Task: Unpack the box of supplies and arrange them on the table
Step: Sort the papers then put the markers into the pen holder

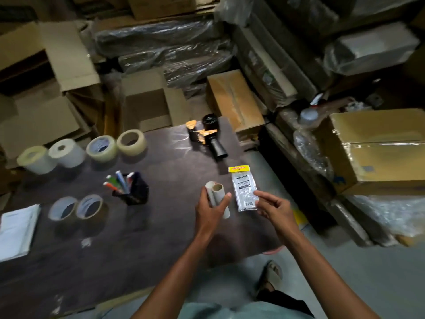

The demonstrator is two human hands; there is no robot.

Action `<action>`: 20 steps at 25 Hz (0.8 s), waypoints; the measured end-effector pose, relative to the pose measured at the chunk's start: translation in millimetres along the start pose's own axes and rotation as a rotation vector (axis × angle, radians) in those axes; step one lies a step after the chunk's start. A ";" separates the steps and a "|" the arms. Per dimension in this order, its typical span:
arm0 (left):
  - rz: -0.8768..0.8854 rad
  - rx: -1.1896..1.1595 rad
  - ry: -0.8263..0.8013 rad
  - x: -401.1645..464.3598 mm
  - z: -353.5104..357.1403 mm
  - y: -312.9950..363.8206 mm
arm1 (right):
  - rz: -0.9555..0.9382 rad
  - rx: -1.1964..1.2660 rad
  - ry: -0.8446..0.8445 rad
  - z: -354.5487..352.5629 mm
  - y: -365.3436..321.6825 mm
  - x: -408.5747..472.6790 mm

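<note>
My left hand [210,209] grips two cardboard tubes [219,198] side by side, just above the dark table [161,226]. My right hand [272,207] pinches the lower right corner of a clear plastic packet [243,188] with a yellow header, which lies flat near the table's right edge. Behind them a black and orange tape dispenser [208,135] lies on the table. Several tape rolls [102,148] stand in a row at the far left, two more tape rolls [77,207] sit nearer. A black pen holder [135,189] holds several markers.
A white paper stack [16,229] lies at the table's left edge. Open cardboard boxes [147,104] stand beyond the table's far edge. Sealed cartons [377,153] and plastic-wrapped bundles crowd the right side. Grey floor and my sandalled foot [272,276] show at the lower right.
</note>
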State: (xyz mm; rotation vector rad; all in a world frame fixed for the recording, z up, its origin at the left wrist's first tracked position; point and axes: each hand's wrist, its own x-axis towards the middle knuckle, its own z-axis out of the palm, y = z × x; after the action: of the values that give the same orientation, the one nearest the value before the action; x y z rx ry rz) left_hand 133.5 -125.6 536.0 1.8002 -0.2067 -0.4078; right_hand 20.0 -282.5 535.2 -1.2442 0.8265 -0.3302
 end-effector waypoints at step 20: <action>0.471 1.220 -0.800 75.3 320.4 -66.0 | 0.389 -0.135 0.414 -264.6 124.9 133.9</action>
State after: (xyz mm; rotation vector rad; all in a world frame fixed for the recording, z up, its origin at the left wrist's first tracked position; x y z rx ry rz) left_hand 76.5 -422.1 389.3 2.5220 -1.6984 -0.7217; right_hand -102.7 -513.1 347.3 -1.1218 1.4414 -0.2196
